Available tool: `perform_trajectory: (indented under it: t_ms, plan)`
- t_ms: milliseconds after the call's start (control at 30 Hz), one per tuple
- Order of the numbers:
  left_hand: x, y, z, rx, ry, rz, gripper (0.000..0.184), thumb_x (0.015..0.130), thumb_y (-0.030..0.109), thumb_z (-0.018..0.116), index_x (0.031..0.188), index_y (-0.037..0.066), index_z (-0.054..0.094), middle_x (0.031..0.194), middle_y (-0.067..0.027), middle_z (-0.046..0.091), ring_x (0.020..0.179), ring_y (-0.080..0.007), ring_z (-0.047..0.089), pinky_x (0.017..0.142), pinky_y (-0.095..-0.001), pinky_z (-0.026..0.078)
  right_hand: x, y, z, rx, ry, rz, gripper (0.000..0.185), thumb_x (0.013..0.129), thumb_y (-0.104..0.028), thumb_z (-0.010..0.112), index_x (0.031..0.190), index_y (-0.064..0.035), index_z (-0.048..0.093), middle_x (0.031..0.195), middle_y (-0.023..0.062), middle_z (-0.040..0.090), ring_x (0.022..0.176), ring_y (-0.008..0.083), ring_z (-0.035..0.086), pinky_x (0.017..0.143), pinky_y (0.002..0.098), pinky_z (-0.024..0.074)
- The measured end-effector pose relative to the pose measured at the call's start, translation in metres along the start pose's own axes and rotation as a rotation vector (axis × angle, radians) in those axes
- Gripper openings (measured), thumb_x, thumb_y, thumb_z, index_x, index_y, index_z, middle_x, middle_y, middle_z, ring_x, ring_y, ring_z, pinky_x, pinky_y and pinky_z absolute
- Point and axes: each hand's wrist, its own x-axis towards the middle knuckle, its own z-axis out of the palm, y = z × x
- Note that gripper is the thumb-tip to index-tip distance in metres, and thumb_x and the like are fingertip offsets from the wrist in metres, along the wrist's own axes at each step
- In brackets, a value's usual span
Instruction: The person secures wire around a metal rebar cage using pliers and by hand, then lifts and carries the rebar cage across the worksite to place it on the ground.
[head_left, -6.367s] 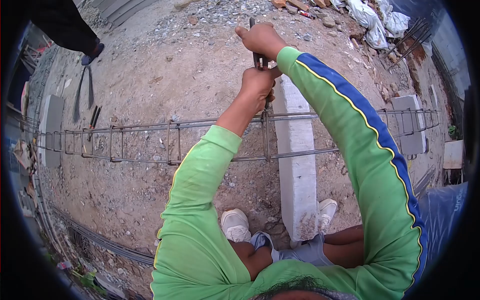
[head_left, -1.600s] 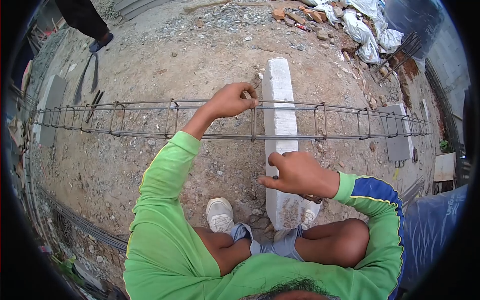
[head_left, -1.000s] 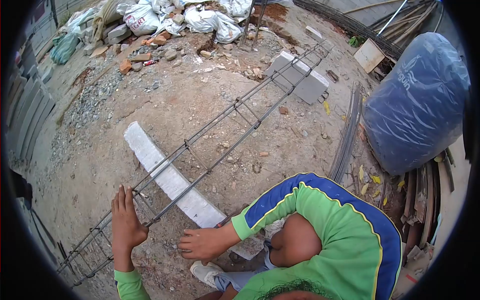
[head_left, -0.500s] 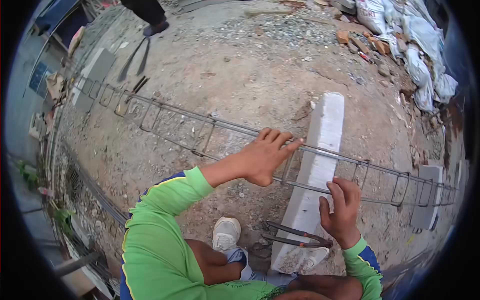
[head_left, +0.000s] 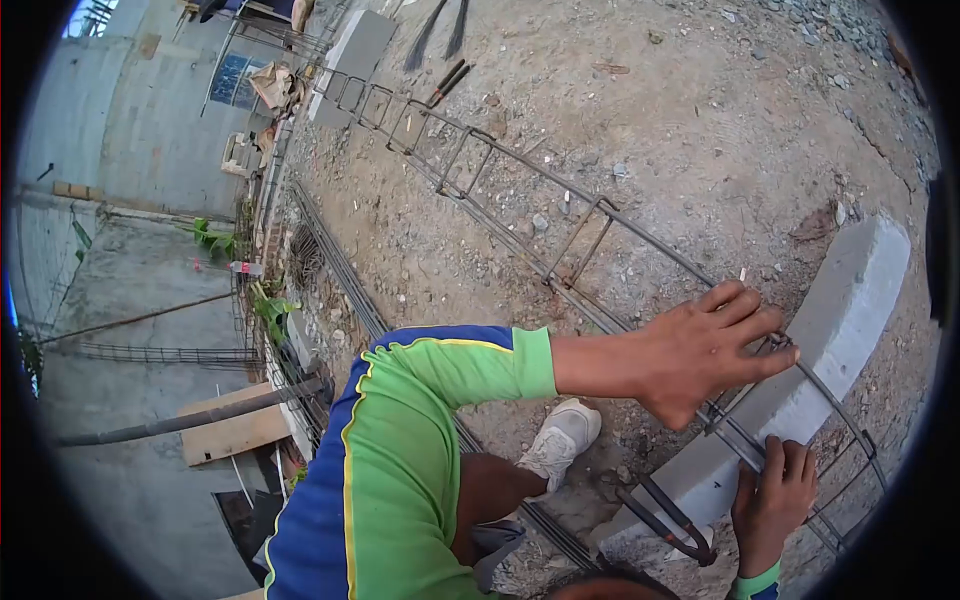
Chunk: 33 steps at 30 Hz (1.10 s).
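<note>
A long rebar cage (head_left: 560,180) of thin steel rods and square stirrups runs diagonally across the head view. Its near part lies over a pale grey block (head_left: 845,300). My left hand (head_left: 700,350) is on the cage above the block, its fingers curled over the upper rod beside a stirrup. Lower down, my right hand (head_left: 775,495) has its bent fingers on the lower rod. A pair of pincers (head_left: 685,530) with dark handles lies at the block's near end, just left of my right hand.
Another block (head_left: 355,60) supports the cage's far end. Near it are dark-handled tool grips (head_left: 447,83) and bundled wire (head_left: 432,35). Long rods (head_left: 335,255) lie along the left side, by a concrete wall (head_left: 130,290). My shoe (head_left: 565,440) stands on the gritty ground.
The view has swung left, so the cage, block and hands appear farther right and more of the wall shows. Both hands stay on the cage.
</note>
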Motion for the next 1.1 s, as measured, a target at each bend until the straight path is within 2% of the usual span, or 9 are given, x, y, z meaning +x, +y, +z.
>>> perform_trajectory:
  t_ms: [100,333,400,633,833,900,967,1067,1100]
  plan:
    - [-0.003,0.005,0.0,0.118,0.166,-0.025,0.108,0.046,0.018,0.076,0.148,0.021,0.041,0.152,-0.0259,0.032,0.139,-0.0486,0.032,0.116,-0.0591,0.023,-0.001,0.013,0.01,-0.017,-0.07,0.064,0.034,0.08,-0.013,0.067,0.111,-0.0012,0.059,0.101,0.0159,0.056,0.095,0.0371,0.055,0.077,0.0481,0.0455]
    - [-0.016,0.028,0.003,0.136,0.159,-0.074,0.1,0.061,0.016,0.075,0.152,0.019,0.034,0.156,-0.0262,0.027,0.145,-0.0446,0.026,0.118,-0.0564,0.02,-0.004,0.016,-0.002,-0.003,-0.032,0.072,0.02,0.084,-0.007,0.065,0.104,-0.0036,0.066,0.09,0.0154,0.058,0.086,0.0377,0.058,0.07,0.0471,0.0469]
    - [-0.02,0.064,0.031,0.271,0.337,-0.534,0.092,0.071,0.01,0.069,0.154,0.009,0.029,0.158,-0.0274,0.02,0.147,-0.0458,0.019,0.119,-0.056,0.018,-0.005,0.009,-0.018,0.063,-0.085,0.107,0.017,0.084,-0.007,0.066,0.1,-0.0023,0.068,0.088,0.0168,0.059,0.085,0.0391,0.059,0.07,0.0474,0.0469]
    - [-0.088,0.227,-0.04,-0.188,0.808,-1.048,0.083,0.08,0.011,0.068,0.151,0.001,0.026,0.154,-0.0286,0.021,0.14,-0.0487,0.026,0.116,-0.0557,0.022,0.001,-0.032,-0.147,0.333,-0.079,0.312,0.014,0.08,-0.003,0.063,0.091,0.0043,0.069,0.079,0.023,0.061,0.076,0.041,0.06,0.071,0.0477,0.0454]
    - [-0.177,0.242,-0.098,-0.845,1.142,-1.271,0.085,0.086,0.029,0.074,0.15,-0.003,0.026,0.145,-0.0297,0.038,0.135,-0.0387,0.041,0.112,-0.0458,0.035,0.006,-0.078,-0.234,0.409,-0.184,0.508,0.023,0.077,-0.006,0.065,0.091,0.0114,0.068,0.077,0.0272,0.065,0.08,0.0342,0.066,0.074,0.0423,0.0485]
    - [-0.192,0.227,-0.125,-1.266,1.254,-1.202,0.089,0.087,0.035,0.075,0.149,-0.005,0.026,0.144,-0.0282,0.04,0.135,-0.0352,0.042,0.112,-0.0445,0.034,-0.013,-0.074,-0.234,0.347,-0.29,0.459,0.042,0.081,-0.01,0.064,0.118,0.01,0.062,0.092,0.0253,0.07,0.087,0.0304,0.067,0.076,0.0422,0.0509]
    - [-0.192,0.204,-0.157,-1.204,1.313,-1.257,0.087,0.086,0.032,0.074,0.149,-0.004,0.026,0.144,-0.0281,0.04,0.135,-0.0368,0.041,0.113,-0.045,0.033,-0.025,-0.129,-0.264,0.462,0.02,0.407,0.019,0.073,-0.003,0.059,0.065,0.0054,0.044,0.054,0.0097,0.033,0.057,0.0131,0.032,0.051,0.038,0.0278]
    - [-0.175,0.226,-0.213,-0.279,1.249,-1.418,0.087,0.082,0.019,0.071,0.152,-0.002,0.024,0.151,-0.0297,0.031,0.14,-0.042,0.033,0.116,-0.0485,0.03,-0.044,-0.156,-0.283,0.535,0.005,0.376,0.021,0.074,-0.002,0.059,0.064,0.0039,0.041,0.055,0.0058,0.031,0.058,0.0111,0.029,0.05,0.0368,0.0246]
    - [-0.173,0.256,-0.235,-0.147,1.105,-1.224,0.087,0.079,0.014,0.068,0.152,0.0,0.023,0.155,-0.0289,0.025,0.144,-0.043,0.026,0.117,-0.0503,0.028,-0.051,-0.169,-0.295,0.564,-0.007,0.406,0.021,0.074,-0.002,0.059,0.063,0.0039,0.041,0.054,0.0048,0.032,0.058,0.0109,0.029,0.05,0.0364,0.0244]
